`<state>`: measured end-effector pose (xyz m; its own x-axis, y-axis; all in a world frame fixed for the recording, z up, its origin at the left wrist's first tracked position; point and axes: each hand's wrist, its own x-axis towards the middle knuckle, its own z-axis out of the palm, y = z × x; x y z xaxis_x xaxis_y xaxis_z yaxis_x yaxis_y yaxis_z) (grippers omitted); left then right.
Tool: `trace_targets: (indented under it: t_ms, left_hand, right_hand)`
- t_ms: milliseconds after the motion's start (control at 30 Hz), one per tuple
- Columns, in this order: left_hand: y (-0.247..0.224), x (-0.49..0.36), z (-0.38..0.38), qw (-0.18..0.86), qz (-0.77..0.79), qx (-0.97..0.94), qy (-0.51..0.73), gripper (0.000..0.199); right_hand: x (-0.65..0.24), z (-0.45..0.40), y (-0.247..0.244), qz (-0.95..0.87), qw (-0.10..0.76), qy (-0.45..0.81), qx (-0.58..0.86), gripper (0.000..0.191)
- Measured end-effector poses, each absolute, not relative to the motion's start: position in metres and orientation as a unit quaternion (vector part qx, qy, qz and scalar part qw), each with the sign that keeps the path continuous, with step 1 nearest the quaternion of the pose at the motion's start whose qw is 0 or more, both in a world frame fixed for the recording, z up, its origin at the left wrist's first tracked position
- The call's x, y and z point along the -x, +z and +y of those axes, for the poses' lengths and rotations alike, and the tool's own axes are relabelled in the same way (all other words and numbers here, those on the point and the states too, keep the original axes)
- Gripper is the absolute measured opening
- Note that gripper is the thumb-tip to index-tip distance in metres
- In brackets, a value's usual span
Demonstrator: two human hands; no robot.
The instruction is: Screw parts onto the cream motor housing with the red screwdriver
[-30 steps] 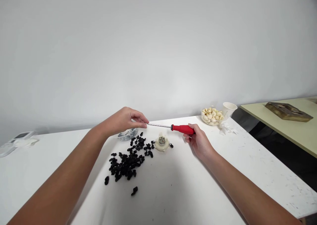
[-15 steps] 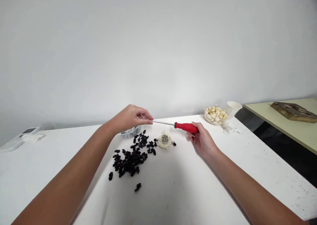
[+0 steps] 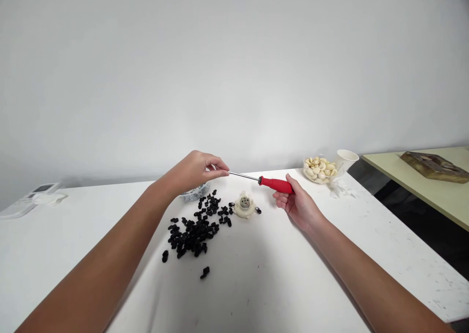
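A screwdriver [image 3: 275, 184] with a red handle and a thin metal shaft is held level above the table. My right hand [image 3: 297, 203] grips the end of the handle, with thumb on top and fingers curled beneath. At the other end, my left hand [image 3: 205, 169] pinches the shaft's tip, which the fingers hide. Below the shaft sits a cream plastic part [image 3: 244, 207] with a round metal centre and a small dark piece at each side. Many small black plastic pieces [image 3: 194, 235] lie in a loose pile left of it.
Behind my left hand stands a blue-and-white bowl [image 3: 196, 193], partly hidden. At the right are a clear bowl of pale nut-like pieces [image 3: 319, 169], a paper cup [image 3: 346, 161] and crumpled tissue [image 3: 342, 189]. A white device [image 3: 42, 196] lies far left; a brown block [image 3: 436, 166] rests on another table.
Both hands and the screwdriver have risen slightly, and the shaft's pinched end tilts up a little more. The grip on both ends is kept.
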<state>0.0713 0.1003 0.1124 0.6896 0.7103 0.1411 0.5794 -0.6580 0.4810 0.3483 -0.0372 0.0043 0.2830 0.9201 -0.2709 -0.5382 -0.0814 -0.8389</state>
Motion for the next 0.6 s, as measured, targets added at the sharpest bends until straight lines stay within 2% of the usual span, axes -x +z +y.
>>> trace_targets:
  t_ms: [233, 400, 467, 600]
  left_hand:
    - [0.11, -0.073, 0.1, 0.157, 0.32, -0.921, 0.159, 0.026]
    - [0.115, -0.076, 0.09, 0.141, 0.296, -0.927, 0.182, 0.022]
    - [0.118, -0.076, 0.086, 0.125, 0.286, -0.932, 0.186, 0.022]
    - [0.119, -0.077, 0.081, 0.104, 0.288, -0.935, 0.182, 0.025]
  right_hand:
    - [-0.35, -0.037, 0.0, -0.21, 0.646, 0.548, 0.488, 0.044]
    - [-0.353, -0.039, 0.001, -0.216, 0.64, 0.54, 0.503, 0.059]
    - [-0.353, -0.039, 0.002, -0.221, 0.644, 0.54, 0.494, 0.056]
    - [-0.353, -0.038, 0.004, -0.234, 0.661, 0.535, 0.472, 0.039]
